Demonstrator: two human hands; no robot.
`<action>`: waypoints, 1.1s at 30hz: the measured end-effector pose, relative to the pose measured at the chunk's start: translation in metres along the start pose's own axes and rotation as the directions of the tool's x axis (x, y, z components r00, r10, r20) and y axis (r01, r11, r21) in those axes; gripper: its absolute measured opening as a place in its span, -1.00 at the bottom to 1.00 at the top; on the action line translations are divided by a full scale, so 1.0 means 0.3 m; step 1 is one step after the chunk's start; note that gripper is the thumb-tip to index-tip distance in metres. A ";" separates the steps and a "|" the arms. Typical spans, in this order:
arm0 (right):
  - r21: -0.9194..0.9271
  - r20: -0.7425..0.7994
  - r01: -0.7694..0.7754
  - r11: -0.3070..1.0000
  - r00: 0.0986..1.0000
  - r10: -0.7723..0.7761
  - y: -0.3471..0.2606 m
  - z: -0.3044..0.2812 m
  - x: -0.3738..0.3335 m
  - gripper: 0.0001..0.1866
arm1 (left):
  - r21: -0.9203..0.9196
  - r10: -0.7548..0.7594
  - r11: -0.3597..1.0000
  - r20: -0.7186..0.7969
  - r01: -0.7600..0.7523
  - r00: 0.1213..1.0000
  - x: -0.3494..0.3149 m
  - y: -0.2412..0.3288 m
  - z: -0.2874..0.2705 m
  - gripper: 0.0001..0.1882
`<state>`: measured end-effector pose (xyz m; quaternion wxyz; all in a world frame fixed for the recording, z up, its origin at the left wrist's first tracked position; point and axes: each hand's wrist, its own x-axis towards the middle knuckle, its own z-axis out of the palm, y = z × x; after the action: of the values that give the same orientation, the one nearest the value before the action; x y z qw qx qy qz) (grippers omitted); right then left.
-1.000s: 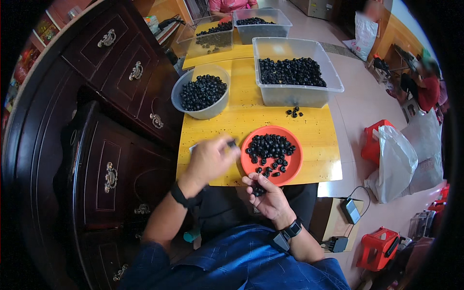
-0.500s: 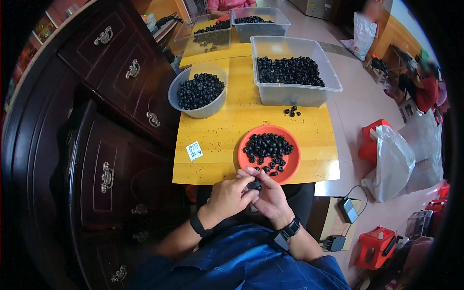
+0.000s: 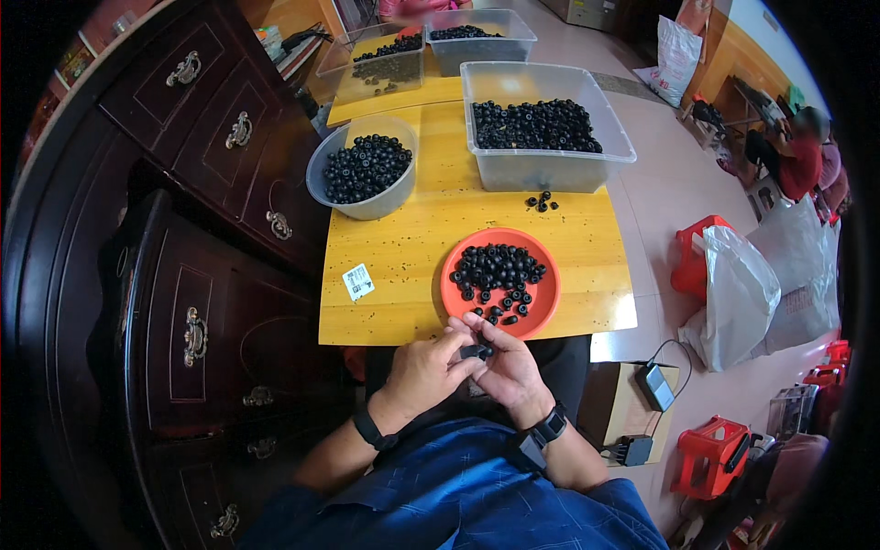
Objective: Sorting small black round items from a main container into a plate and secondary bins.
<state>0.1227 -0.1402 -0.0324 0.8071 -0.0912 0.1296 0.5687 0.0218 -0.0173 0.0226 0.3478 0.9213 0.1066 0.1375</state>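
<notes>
A small black ring-shaped part [image 3: 476, 350] sits pinched between the fingertips of both hands, just below the near edge of the yellow table [image 3: 412, 266]. The left hand [image 3: 423, 371] presses thumb and forefinger onto it from the left; the right hand [image 3: 510, 368] closes its fingertips on it from the right, so the two hands touch around it. The part is dark, matte and tiny (its exact shape is hard to make out at this size).

Just beyond the hands, on the table's near right side, stands a round orange plate [image 3: 456, 295] with a loose heap of the same black parts. To the left of the plate lies a small white rectangular label [image 3: 357, 281] with dark print, flat on the table. Farther back from the plate, a few stray black pieces [image 3: 542, 200] lie in front of a clear rectangular tub [image 3: 550, 170] full of parts; left of that tub is a grey round bowl [image 3: 367, 203], also full. Behind these stand two more clear tubs [image 3: 481, 41]. Off the table's right side, well apart from the plate, a white plastic bag [image 3: 738, 293] slumps on the floor beside a red stool [image 3: 692, 261].
</notes>
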 end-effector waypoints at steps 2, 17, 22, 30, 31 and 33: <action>0.004 -0.006 0.000 1.000 1.000 0.000 -0.002 0.003 0.000 -0.66 | -0.013 0.030 0.999 -0.018 -0.031 0.999 -0.004 0.002 0.002 -0.73; -0.269 0.022 0.006 0.963 1.000 0.000 0.021 0.013 -0.023 -0.83 | -0.392 -0.067 0.920 -0.150 0.003 0.986 0.013 0.037 -0.016 -0.78; -0.264 0.072 0.016 0.964 0.997 0.003 0.020 0.018 -0.031 -0.89 | -0.533 -0.074 0.846 -0.122 -0.002 0.990 -0.006 0.000 0.013 -0.79; -0.289 0.050 -0.008 0.957 0.998 0.024 0.021 0.020 -0.026 -0.89 | -0.791 -0.290 0.512 0.208 0.336 0.934 0.006 0.019 -0.020 -0.88; -0.298 0.057 0.000 0.955 0.998 0.018 0.020 0.017 -0.024 -0.89 | -0.791 -0.290 0.511 0.209 0.335 0.934 0.003 0.013 -0.016 -0.88; -0.307 0.062 0.008 0.952 0.998 0.011 0.016 0.018 -0.024 -0.89 | -0.810 -0.294 0.481 0.210 0.334 0.933 0.003 0.000 -0.002 -0.87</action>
<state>0.1165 -0.1435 -0.0250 0.7865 -0.1973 0.0143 0.5851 0.0224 -0.0167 0.0233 0.7646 0.6108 0.1870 0.0861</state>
